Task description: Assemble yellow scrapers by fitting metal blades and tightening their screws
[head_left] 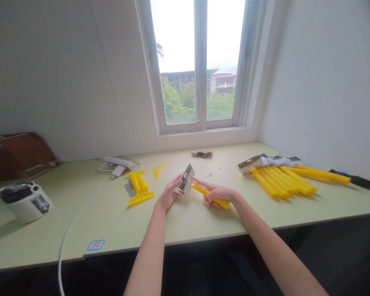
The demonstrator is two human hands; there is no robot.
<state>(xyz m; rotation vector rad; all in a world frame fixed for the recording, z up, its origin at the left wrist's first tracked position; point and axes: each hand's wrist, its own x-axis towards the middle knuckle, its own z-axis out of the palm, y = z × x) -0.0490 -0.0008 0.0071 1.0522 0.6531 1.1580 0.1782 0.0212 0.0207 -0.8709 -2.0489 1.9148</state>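
My left hand [171, 191] grips a black-and-white printed card [187, 177] tilted up above the table. My right hand [217, 194] is wrapped round a yellow handle [223, 203], whose narrow end points left at the card. Whether the handle's tip enters the card cannot be made out. Left of my hands lie yellow scraper parts [138, 187] with a grey metal blade [129, 190] and a small yellow piece [158, 170]. To the right rests a row of several yellow handles [274, 181], with printed cards [249, 163] round their far ends.
Small dark screws or bits [209, 175] lie beyond my right hand, near a dark packet [202, 154]. At left stand a white mug [27, 203] and a power strip [119, 163]. A white cable [63, 242] crosses the front edge. A black-handled tool [359, 181] lies far right.
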